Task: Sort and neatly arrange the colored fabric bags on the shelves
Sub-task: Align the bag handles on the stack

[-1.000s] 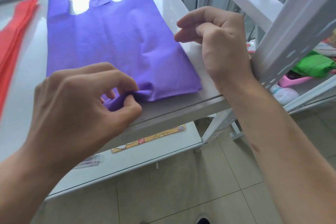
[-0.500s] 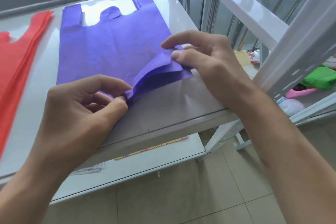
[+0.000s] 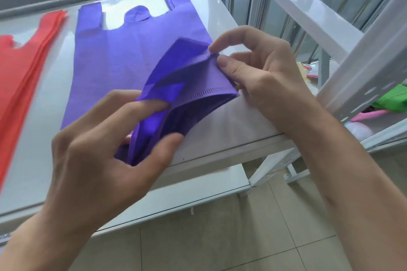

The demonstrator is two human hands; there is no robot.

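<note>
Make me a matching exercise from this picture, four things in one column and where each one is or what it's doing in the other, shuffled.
1. purple bag
2. red bags
3. green bag
4. left hand

A. lies at the shelf's left end
B. sits on the neighbouring rack at right
C. near end lifted off the shelf
D. pinches the bag's near left corner

Pairs: 1-C, 2-A, 3-B, 4-D

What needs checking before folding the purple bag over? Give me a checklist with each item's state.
1. Left hand grips the near left corner of the purple bag: ok.
2. Right hand pinches the right corner: ok.
3. Bottom seam lifted off the shelf: ok.
4. Handles lying flat at the far end: ok.
5. Lifted end smooth: not ok, it is creased and bunched.
6. Red bags apart from the purple bag: ok.
</note>
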